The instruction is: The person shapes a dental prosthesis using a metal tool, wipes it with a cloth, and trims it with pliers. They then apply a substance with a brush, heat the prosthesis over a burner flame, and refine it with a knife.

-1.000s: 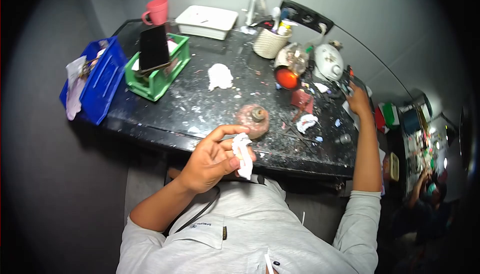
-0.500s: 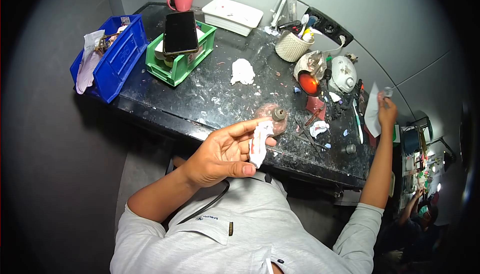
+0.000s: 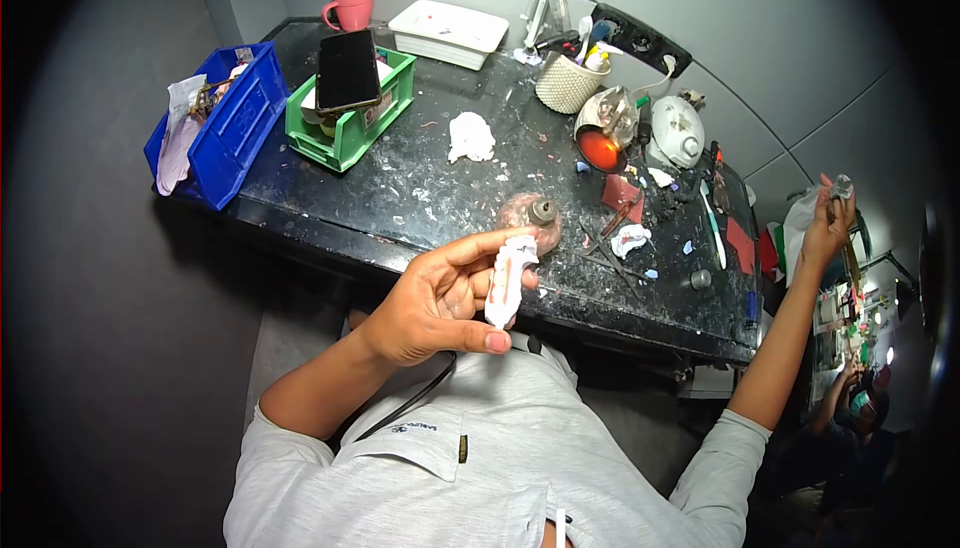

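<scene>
Between the thumb and fingers of my left hand (image 3: pixel 420 308), held over the front edge of the table, is a white plaster dental cast (image 3: pixel 506 283) with a pinkish-red strip along it. A round glass burner bottle (image 3: pixel 520 216) with a metal neck stands just behind those fingers. My right hand (image 3: pixel 828 233) is raised past the right end of the table. Its fingers are closed at a small clear piece (image 3: pixel 842 186), with a whitish sheet (image 3: pixel 797 228) hanging beside them; I cannot tell whether both are one thing.
A blue bin (image 3: pixel 235 133), a green bin (image 3: pixel 365 123) with a phone (image 3: pixel 346 70) on it, a pink mug (image 3: pixel 352 6) and a white tray (image 3: pixel 448 33) stand behind. A glowing orange lamp (image 3: pixel 601 150), a knife (image 3: pixel 713 223) and wax pieces (image 3: pixel 740 245) lie right. Another person (image 3: pixel 855 423) sits farther right.
My right hand has moved outward to the right with the clear piece and the whitish sheet, away from the table. My left hand keeps the cast in nearly the same place. The view has shifted slightly.
</scene>
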Available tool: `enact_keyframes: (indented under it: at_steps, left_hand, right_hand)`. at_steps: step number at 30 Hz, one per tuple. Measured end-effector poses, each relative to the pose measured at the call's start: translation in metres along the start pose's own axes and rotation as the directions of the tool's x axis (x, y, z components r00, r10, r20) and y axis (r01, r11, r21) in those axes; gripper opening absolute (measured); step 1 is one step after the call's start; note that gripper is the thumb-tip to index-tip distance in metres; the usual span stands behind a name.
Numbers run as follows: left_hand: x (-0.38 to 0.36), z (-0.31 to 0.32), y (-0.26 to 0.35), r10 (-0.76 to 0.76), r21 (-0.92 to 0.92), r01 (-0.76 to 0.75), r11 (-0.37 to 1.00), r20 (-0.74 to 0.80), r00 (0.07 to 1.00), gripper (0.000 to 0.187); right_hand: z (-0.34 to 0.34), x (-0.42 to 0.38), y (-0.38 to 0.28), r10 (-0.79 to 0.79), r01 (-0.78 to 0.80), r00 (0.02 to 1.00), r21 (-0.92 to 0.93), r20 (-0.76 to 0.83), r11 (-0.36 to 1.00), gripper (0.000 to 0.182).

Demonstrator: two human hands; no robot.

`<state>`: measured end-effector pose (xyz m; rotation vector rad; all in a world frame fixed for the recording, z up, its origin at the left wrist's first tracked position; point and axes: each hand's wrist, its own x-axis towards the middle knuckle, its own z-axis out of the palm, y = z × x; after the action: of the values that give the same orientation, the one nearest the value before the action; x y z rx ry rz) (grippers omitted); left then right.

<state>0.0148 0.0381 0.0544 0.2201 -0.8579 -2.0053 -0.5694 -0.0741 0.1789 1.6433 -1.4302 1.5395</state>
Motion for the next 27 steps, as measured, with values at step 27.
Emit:
enact_keyframes:
  at_steps: [27]
  left_hand:
    - [-0.001, -0.004, 0.008, 0.371, 0.911, -0.283, 0.301, 0.161, 0.915, 0.080]
  right_hand:
    - [0.007, 0.051, -0.018, 0.460, -0.319, 0.693, -0.336, 0.555, 0.886, 0.022]
